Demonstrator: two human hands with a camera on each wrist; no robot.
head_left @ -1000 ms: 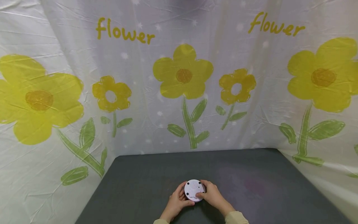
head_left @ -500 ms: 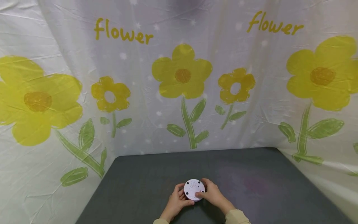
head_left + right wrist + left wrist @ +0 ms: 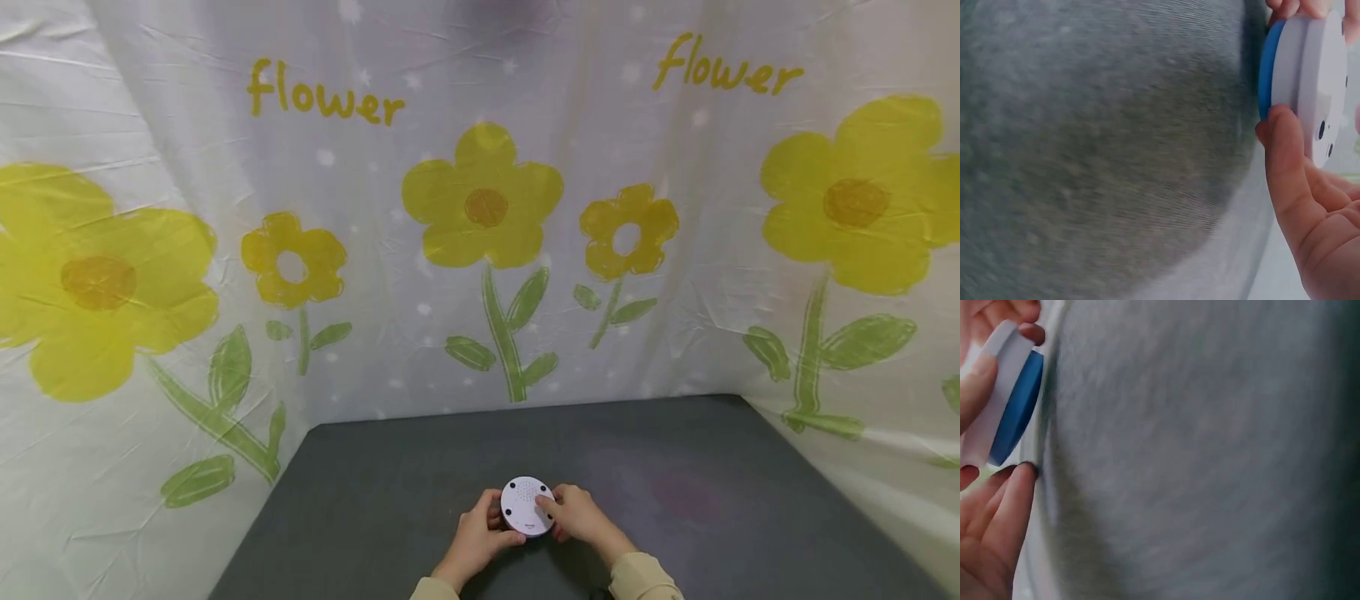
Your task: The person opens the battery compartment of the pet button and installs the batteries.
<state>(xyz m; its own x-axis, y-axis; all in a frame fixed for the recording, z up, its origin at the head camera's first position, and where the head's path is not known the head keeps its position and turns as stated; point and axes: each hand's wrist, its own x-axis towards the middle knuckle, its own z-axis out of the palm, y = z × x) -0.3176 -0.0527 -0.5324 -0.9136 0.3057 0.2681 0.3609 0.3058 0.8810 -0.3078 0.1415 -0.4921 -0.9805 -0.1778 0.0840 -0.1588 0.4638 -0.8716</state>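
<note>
A white cloth backdrop printed with yellow flowers [image 3: 480, 200] and the word "flower" hangs behind and to both sides of the dark grey felt-covered tabletop [image 3: 420, 475], closing it in on three sides. Nothing else lies on the tabletop near the hands.

A small round white plastic disc with a blue underside [image 3: 527, 506] is held up just above the near middle of the tabletop, between both hands. Its white face, with small dark holes, is turned towards the person; the blue side faces the tabletop, as the wrist views show [image 3: 1017, 406] [image 3: 1302, 81].

The left hand [image 3: 480, 537] grips the disc's left edge, its fingers [image 3: 997, 512] curled round the rim. The right hand [image 3: 581, 517] pinches the right edge, thumb on the white face and fingers [image 3: 1285, 156] behind.
</note>
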